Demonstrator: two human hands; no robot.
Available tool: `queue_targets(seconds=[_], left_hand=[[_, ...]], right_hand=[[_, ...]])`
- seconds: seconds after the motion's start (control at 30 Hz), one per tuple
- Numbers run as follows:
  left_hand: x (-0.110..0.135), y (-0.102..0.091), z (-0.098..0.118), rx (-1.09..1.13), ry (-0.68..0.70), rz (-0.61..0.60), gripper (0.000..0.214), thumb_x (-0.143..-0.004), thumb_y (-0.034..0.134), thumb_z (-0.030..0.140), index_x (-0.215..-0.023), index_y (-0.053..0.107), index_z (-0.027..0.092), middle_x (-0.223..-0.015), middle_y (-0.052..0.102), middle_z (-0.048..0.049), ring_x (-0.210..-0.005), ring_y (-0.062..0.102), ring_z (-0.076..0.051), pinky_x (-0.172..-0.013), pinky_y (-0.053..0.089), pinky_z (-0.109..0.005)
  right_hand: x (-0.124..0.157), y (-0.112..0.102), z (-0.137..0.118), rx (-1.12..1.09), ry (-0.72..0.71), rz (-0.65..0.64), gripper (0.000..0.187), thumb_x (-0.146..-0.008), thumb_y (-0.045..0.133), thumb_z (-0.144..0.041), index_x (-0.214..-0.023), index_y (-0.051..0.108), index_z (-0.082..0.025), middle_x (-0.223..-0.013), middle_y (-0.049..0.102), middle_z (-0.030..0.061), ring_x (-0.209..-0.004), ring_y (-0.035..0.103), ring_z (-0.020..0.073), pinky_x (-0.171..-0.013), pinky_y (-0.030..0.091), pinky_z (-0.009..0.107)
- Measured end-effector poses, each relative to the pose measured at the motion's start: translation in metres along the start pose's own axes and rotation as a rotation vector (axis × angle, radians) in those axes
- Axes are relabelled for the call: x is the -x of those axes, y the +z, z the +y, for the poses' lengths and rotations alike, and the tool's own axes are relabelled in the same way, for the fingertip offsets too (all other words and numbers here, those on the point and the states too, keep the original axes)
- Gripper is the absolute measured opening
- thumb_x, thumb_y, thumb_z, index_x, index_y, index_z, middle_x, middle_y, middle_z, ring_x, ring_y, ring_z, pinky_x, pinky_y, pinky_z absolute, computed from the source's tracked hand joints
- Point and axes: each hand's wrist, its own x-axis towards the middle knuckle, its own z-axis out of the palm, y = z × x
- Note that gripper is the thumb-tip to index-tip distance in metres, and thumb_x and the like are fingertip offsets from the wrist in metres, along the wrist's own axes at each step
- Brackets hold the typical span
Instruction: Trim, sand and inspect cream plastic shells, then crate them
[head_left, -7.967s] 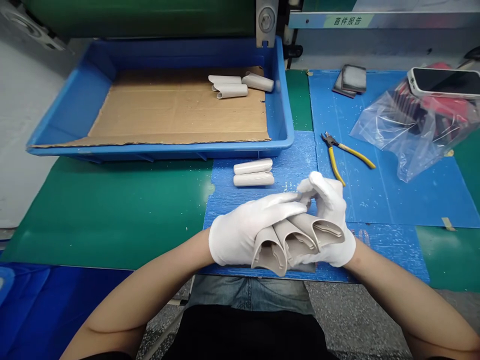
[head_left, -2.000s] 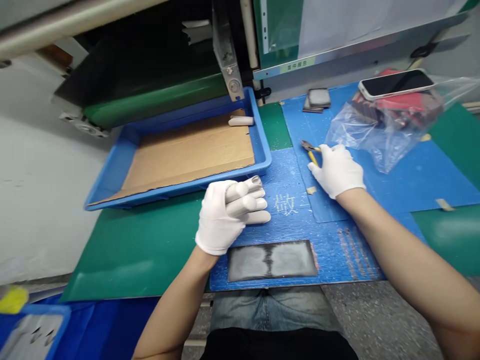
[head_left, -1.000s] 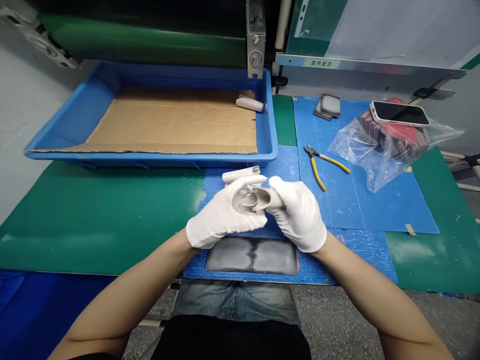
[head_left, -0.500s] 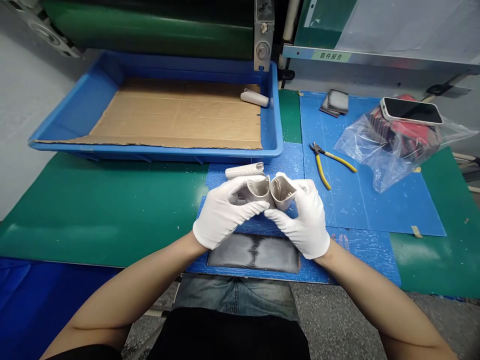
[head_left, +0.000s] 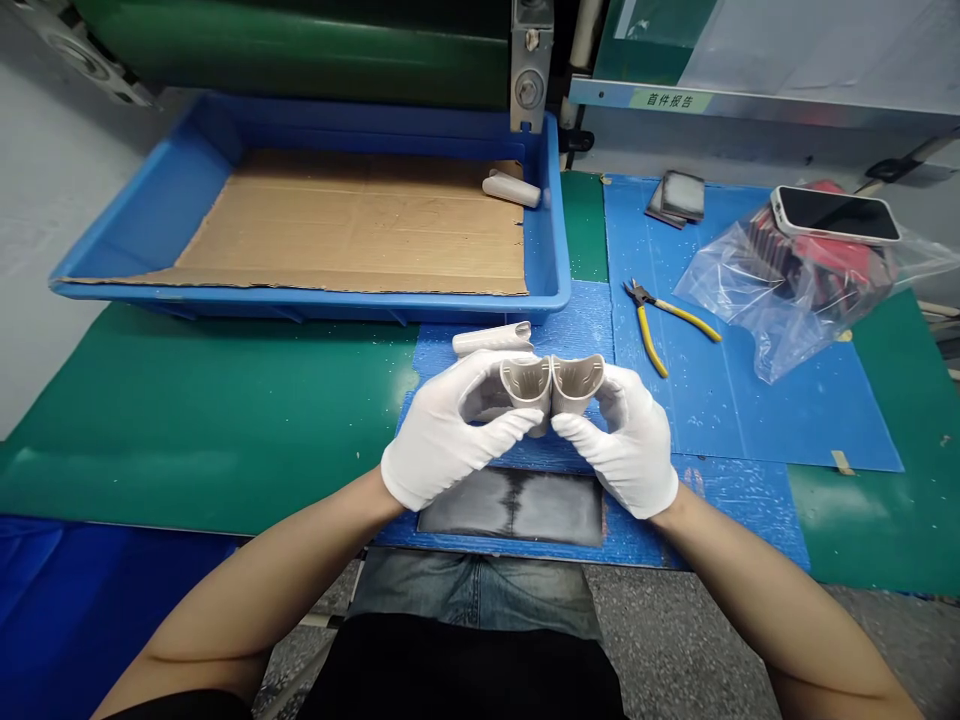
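Observation:
White gloves cover both hands. My left hand is closed around a beige hollow plastic shell, its open end facing me. A matching plastic shell is gripped by my right hand. The two shells stand side by side with their near edges together, ribs showing inside the left one. Just behind the left hand, another beige shell lies on the blue mat. Below the hands is a dark grey, worn rectangular pad, seemingly abrasive.
A blue tray lined with cardboard holds one more shell. To the right lie yellow-handled cutting pliers, small grey pads, and a phone on a plastic bag of red-and-dark pieces.
The right shell has turned, so its curved opening now lines up with the left one. Both shells have tilted more upright, and the right hand has shifted slightly right.

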Motion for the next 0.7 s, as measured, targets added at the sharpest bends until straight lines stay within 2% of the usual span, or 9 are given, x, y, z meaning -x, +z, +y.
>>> queue_targets(seconds=[0.17, 0.27, 0.37, 0.47, 0.7], left_hand=[[0.0034, -0.0010, -0.0003, -0.013, 0.036, -0.015, 0.038, -0.087, 0.082, 0.032, -0.121, 0.075, 0.017, -0.130, 0.076, -0.0081, -0.119, 0.073, -0.027, -0.104, 0.063, -0.036], [0.0053, -0.0006, -0.0003, 0.028, 0.002, -0.027, 0.037, -0.088, 0.081, 0.030, -0.122, 0.075, 0.017, -0.126, 0.077, -0.0073, -0.111, 0.076, -0.024, -0.100, 0.066, -0.034], [0.0064, 0.0003, -0.0012, 0.087, -0.031, -0.025, 0.039, -0.087, 0.082, 0.032, -0.122, 0.075, 0.017, -0.124, 0.078, -0.0077, -0.104, 0.079, -0.025, -0.095, 0.068, -0.035], [0.0060, 0.0002, -0.0014, 0.126, -0.002, 0.000, 0.041, -0.084, 0.085, 0.031, -0.121, 0.075, 0.016, -0.119, 0.080, -0.0081, -0.100, 0.080, -0.024, -0.092, 0.069, -0.034], [0.0039, -0.0032, 0.0022, 0.187, -0.014, -0.062, 0.044, -0.081, 0.088, 0.026, -0.121, 0.074, 0.015, -0.119, 0.080, -0.0080, -0.105, 0.079, -0.024, -0.095, 0.067, -0.032]], right_hand=[[0.0002, -0.0008, 0.0017, -0.072, -0.003, -0.012, 0.047, -0.089, 0.082, -0.043, -0.130, 0.064, -0.028, -0.116, 0.078, 0.0042, -0.099, 0.075, 0.0203, -0.093, 0.062, 0.040], [0.0011, -0.0013, 0.0017, -0.104, -0.016, -0.020, 0.046, -0.090, 0.082, -0.038, -0.131, 0.063, -0.029, -0.117, 0.077, 0.0033, -0.100, 0.075, 0.0200, -0.092, 0.062, 0.040], [0.0023, -0.0018, 0.0015, -0.112, 0.001, -0.030, 0.046, -0.090, 0.082, -0.040, -0.131, 0.064, -0.029, -0.119, 0.077, 0.0046, -0.101, 0.076, 0.0211, -0.092, 0.063, 0.042], [0.0036, -0.0018, 0.0019, -0.116, 0.006, -0.032, 0.046, -0.090, 0.081, -0.043, -0.130, 0.064, -0.029, -0.121, 0.076, 0.0053, -0.102, 0.076, 0.0215, -0.094, 0.063, 0.043], [0.0055, 0.0000, 0.0039, -0.126, -0.009, -0.020, 0.047, -0.090, 0.082, -0.042, -0.131, 0.062, -0.028, -0.123, 0.076, 0.0060, -0.105, 0.076, 0.0216, -0.094, 0.063, 0.042]])
